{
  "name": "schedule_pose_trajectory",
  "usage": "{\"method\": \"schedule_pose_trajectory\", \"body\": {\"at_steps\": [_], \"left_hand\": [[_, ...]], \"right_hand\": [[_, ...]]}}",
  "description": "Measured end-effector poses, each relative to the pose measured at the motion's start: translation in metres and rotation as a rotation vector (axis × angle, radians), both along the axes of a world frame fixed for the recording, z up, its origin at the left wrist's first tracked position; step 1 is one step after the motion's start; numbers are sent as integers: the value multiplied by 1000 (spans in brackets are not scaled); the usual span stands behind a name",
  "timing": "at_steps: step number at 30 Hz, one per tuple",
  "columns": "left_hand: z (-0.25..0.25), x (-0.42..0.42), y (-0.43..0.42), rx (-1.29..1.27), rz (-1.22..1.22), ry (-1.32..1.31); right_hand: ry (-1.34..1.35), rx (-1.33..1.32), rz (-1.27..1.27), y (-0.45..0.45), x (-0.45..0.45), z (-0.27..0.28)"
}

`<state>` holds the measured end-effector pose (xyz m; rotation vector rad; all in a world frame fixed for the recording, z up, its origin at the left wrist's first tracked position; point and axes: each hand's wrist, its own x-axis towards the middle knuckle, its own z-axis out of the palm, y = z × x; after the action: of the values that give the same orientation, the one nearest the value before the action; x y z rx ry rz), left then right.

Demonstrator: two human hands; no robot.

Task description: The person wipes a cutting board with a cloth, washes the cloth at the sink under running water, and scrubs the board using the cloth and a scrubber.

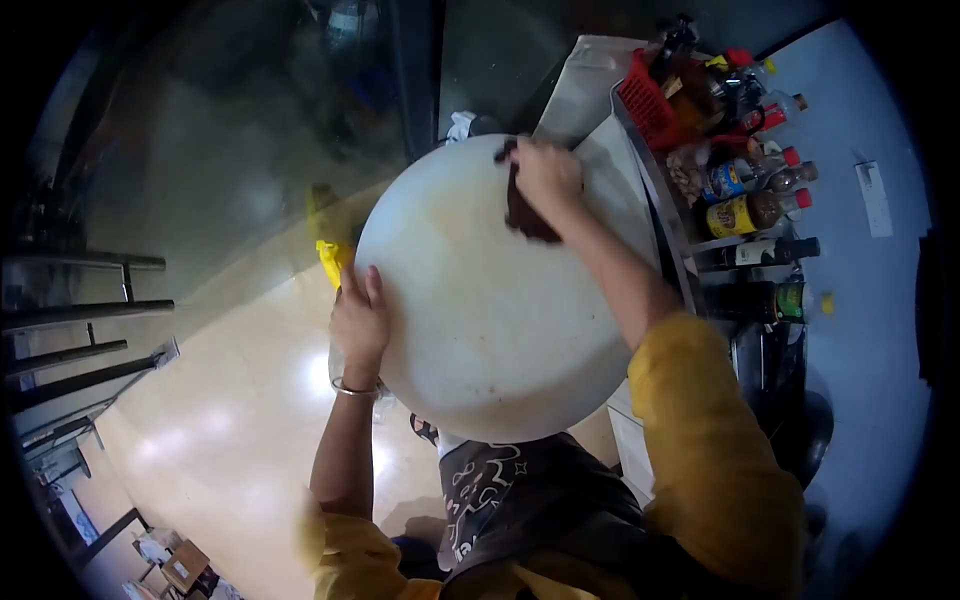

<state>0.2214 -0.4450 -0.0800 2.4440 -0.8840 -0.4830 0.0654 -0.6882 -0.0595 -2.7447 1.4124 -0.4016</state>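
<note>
A large round white board (480,300) with faint brownish stains fills the middle of the view, above a dark apron. My left hand (360,315) is at its left edge, thumb against the rim and fingers pointing up, with a bangle on the wrist. At the board's upper right, my right hand (547,175) is closed on a dark maroon cloth (524,212), which lies against the board's surface. Part of the cloth is hidden under the fingers.
Bottles (735,215) and a red basket (650,100) crowd a counter at the right. Behind my left hand is a yellow object (329,262). Metal bars (90,312) stick out at far left. A cardboard box (184,565) sits at lower left.
</note>
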Motion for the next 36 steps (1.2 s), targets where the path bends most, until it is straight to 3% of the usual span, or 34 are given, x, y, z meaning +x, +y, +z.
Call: {"method": "schedule_pose_trajectory", "body": {"at_steps": [2, 4, 6, 7, 8, 10, 11, 14, 18, 21, 23, 25, 26, 27, 28, 30, 32, 34, 36], "left_hand": [[-3, 1, 2, -16, -6, -18], [-1, 2, 0, -76, -1, -37], [1, 1, 0, -49, -5, 16], [2, 2, -3, -58, 9, 20], [4, 0, -3, -64, 6, 32], [4, -2, 1, -47, -10, 42], [3, -3, 3, -75, -10, 32], [1, 1, -3, -94, 6, 15], [7, 0, -2, -74, 8, 27], [3, -1, -2, -85, 10, -3], [5, 1, -3, -68, 17, -5], [4, -4, 0, -31, 2, 6], [6, -3, 0, -60, 12, 2], [6, -2, 0, -87, 25, -2], [6, 0, -1, -83, 35, -2], [5, 0, 3, -74, 22, 38], [2, 1, 3, -73, 29, 40], [1, 3, -2, -78, 43, 51], [-2, 0, -1, -117, 54, 21]], "right_hand": [[-45, -18, 1, 3, -3, -2], [78, 198, -5, 43, -32, 12], [202, 195, 91, 105, -76, 20], [9, -86, 311, 111, -100, -2], [13, -80, 313, 103, -92, 3], [242, 108, 38, 64, -56, 13], [198, 122, -32, 32, -32, 10], [23, -117, -59, -14, 33, -7], [301, 174, 158, 60, 4, 13], [351, 234, 284, 125, -55, 19], [120, 232, 399, 127, -64, 12], [200, 100, 316, 93, -14, 13], [65, -12, 332, 72, 13, 6], [167, 28, 220, 53, 44, 7], [45, 22, 284, 37, 57, 2], [-38, 24, 320, 40, 47, 4], [232, 203, 198, 80, 5, 22], [277, 175, 323, 113, -59, 16], [241, 135, 357, 106, -60, 17]]}}
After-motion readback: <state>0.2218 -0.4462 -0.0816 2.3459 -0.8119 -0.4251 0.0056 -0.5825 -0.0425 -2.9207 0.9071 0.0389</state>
